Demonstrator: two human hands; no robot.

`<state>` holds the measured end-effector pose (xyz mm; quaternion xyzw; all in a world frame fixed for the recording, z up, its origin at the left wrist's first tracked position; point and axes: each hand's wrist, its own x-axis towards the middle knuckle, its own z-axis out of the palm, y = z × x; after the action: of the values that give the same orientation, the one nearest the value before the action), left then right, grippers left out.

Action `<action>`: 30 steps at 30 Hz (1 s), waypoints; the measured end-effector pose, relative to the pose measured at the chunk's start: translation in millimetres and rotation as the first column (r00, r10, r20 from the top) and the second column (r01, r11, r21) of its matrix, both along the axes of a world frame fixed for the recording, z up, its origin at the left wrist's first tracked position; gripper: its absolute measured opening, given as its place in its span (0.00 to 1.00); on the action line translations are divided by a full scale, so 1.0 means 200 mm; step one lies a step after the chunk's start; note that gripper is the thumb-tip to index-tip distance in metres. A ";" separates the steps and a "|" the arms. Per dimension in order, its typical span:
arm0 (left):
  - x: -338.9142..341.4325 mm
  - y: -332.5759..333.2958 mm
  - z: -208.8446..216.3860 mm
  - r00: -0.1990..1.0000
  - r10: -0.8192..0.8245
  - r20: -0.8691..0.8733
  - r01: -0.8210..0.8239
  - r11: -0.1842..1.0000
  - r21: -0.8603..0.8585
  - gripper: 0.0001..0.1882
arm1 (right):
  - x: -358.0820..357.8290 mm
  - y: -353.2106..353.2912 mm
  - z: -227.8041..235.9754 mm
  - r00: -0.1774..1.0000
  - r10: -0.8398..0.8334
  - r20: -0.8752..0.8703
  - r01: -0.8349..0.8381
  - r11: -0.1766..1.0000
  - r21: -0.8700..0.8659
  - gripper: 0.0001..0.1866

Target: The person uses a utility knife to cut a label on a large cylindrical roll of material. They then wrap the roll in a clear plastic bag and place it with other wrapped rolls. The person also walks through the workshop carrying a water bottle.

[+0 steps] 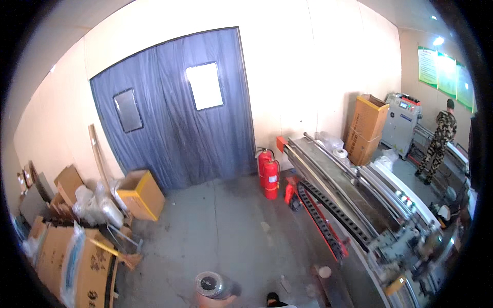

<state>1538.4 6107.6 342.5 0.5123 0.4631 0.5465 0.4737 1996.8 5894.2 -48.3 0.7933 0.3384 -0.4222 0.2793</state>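
At the lower edge, my left hand (pixel 226 301) is wrapped around a grey cylindrical cup (pixel 218 288). Its round top, dark in the middle with a lighter rim, faces up toward me. Only part of the hand shows; the frame's edge cuts off the rest. My right hand is out of the picture. A dark shoe tip (pixel 273 296) shows to the right of the cup, above the grey floor (pixel 205 231).
A long machine bench (pixel 328 169) with a black cable chain (pixel 323 220) runs along the right. Red fire extinguishers (pixel 270 177) stand beside a blue curtain (pixel 169 113). Cardboard boxes (pixel 141 195) and a broom (pixel 131 261) are at left. A person (pixel 440 134) stands far right.
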 end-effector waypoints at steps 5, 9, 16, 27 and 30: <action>-0.08 0.82 0.06 0.974 0.066 -0.218 -0.072 0.997 -0.021 0.26 | -0.08 1.62 -0.13 0.984 0.159 -0.078 -0.145 0.976 0.164 0.16; -0.16 1.46 -0.09 0.970 0.171 -0.170 -0.196 0.971 -0.140 0.26 | -0.40 3.16 0.01 0.968 0.241 -0.077 -0.097 0.636 0.765 0.10; -0.43 2.78 -0.47 0.805 0.168 0.569 0.000 0.959 -0.283 0.28 | -0.92 4.78 0.31 0.887 0.411 -0.212 -0.112 0.637 0.763 0.14; -0.71 4.75 -0.46 0.790 0.516 -0.332 -0.502 0.855 0.132 0.47 | -1.70 7.30 0.75 0.706 0.705 -0.061 -0.050 0.136 0.989 0.34; -0.84 5.19 -0.51 0.737 0.629 -0.246 -0.622 0.774 0.119 0.46 | -2.29 8.13 1.31 0.643 0.765 -0.038 -0.148 0.173 0.974 0.31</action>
<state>1370.4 7145.5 240.6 0.4039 0.6607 0.6045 0.1869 1539.6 7519.4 214.5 0.4975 0.8081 -0.2425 -0.2018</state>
